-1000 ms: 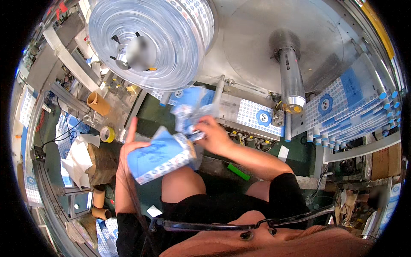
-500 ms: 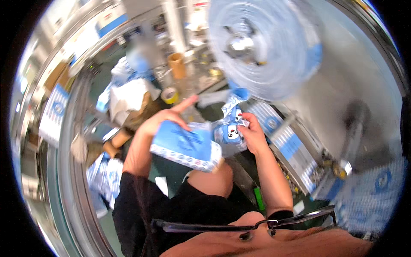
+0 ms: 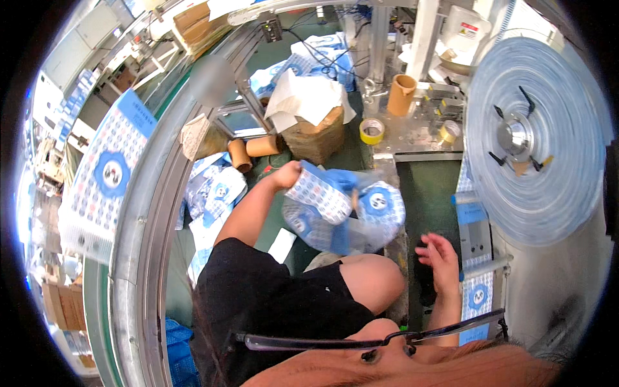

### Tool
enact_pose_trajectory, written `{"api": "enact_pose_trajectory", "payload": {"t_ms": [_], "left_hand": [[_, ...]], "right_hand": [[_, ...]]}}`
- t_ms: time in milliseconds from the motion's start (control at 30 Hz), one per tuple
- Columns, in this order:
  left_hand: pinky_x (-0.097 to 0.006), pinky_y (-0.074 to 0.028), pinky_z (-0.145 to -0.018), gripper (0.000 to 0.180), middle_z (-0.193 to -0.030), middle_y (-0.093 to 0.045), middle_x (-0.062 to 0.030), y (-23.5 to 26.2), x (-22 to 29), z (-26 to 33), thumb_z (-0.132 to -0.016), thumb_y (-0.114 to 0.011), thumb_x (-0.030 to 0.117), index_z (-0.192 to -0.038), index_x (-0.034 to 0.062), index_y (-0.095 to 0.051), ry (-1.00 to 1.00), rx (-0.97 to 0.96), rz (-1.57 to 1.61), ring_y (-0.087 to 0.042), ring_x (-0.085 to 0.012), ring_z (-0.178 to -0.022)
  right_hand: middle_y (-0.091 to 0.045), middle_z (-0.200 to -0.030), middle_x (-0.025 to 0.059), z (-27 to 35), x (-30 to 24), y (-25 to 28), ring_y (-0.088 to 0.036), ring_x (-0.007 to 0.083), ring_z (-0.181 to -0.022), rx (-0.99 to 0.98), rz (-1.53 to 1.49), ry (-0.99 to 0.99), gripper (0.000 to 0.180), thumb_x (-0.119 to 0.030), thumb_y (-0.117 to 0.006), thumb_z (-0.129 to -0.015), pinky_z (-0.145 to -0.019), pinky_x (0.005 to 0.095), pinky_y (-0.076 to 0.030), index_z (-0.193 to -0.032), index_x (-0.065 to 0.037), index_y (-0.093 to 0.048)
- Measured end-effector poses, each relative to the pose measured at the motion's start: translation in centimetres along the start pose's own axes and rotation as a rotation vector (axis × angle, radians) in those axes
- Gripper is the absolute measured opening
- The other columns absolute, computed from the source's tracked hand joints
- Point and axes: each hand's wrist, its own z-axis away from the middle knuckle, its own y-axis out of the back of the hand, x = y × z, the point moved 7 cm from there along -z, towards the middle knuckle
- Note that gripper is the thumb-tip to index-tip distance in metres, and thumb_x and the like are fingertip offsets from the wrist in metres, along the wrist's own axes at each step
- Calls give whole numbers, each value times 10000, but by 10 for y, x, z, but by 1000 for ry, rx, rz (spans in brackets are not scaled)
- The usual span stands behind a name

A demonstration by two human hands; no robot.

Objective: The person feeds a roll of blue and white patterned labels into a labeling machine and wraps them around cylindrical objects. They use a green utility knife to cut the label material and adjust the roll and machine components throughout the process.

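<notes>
My left hand (image 3: 288, 175) grips the end of a printed blue-and-white plastic film (image 3: 348, 209). The film hangs in a loose, partly see-through bunch above my bent knee, smeared by motion. On the right, my right hand (image 3: 442, 255) is apart from the film, its fingers loosely bent and spread with nothing in them. Beside that hand, a strip of similar printed film (image 3: 478, 293) runs along the machine below a large reel of film (image 3: 541, 142).
A wrapped brown block (image 3: 316, 137) topped with white paper stands beyond my left hand. Nearby lie cardboard cores (image 3: 263, 146), a yellow tape roll (image 3: 371, 131) and crumpled film (image 3: 216, 187). A metal rail (image 3: 138, 232) bounds the left; an upright brown core (image 3: 402, 95) stands behind.
My right hand has let go of the film it pinched and moved away from it. My left hand now grips the film's end. The view has shifted, putting the reel farther right.
</notes>
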Motion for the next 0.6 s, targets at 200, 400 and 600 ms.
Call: {"api": "enact_pose_trajectory", "payload": {"t_ms": [200,400,600], "left_hand": [[-464,-530,-519,305,-1047,-598,-217,54,-241,162,-866,-585,163,-1124,0,-580,984,928,372,-626,-359,-806],[-597,-505,-697,358,-1268,-516,-201,48,-318,243,-927,-512,166,-1274,78,-513,1020,1750,1212,-567,-404,-1037],[-606,-416,-934,917,-1484,-233,-158,59,-278,265,-760,-691,536,-1464,162,-238,1104,1751,837,-421,-404,-1252]], "right_hand": [[-654,-1015,55,9,97,74,-622,116,-829,99,209,-103,226,-155,-574,-946,-681,221,-480,-1138,-36,-570],[-648,-1018,62,18,106,90,-624,121,-807,215,141,-189,240,-170,-573,-951,-675,225,-488,-1150,-38,-560],[-643,-1031,71,26,114,92,-620,126,-830,175,187,-173,256,-182,-575,-952,-697,236,-490,-1154,-27,-552]]}}
